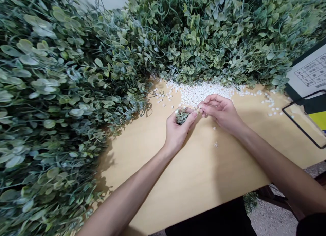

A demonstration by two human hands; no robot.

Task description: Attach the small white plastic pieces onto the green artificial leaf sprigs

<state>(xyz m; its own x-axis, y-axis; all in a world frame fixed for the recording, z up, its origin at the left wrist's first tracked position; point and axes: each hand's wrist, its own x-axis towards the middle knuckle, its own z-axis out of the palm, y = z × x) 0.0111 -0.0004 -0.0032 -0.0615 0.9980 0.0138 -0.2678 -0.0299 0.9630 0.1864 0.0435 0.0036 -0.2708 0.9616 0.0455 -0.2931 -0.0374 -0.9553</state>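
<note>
My left hand (178, 129) is closed around a small leafy green sprig (181, 116), whose leaves show between thumb and fingers. Close to its thumb tip, my right hand (220, 110) has its thumb and index finger pinched together; what they hold is too small to make out. Just beyond both hands lies a spread of small white pieces (196, 92) on the wooden table (152, 154). One loose white piece (214, 128) and a pale star-shaped bit (216, 145) rest below my right hand.
Dense artificial greenery (63, 79) is heaped along the left and back of the table. At the right stand a dark box with a printed label (312, 72) and a black wire frame (300, 127). More leaves (251, 201) show below the table's front edge.
</note>
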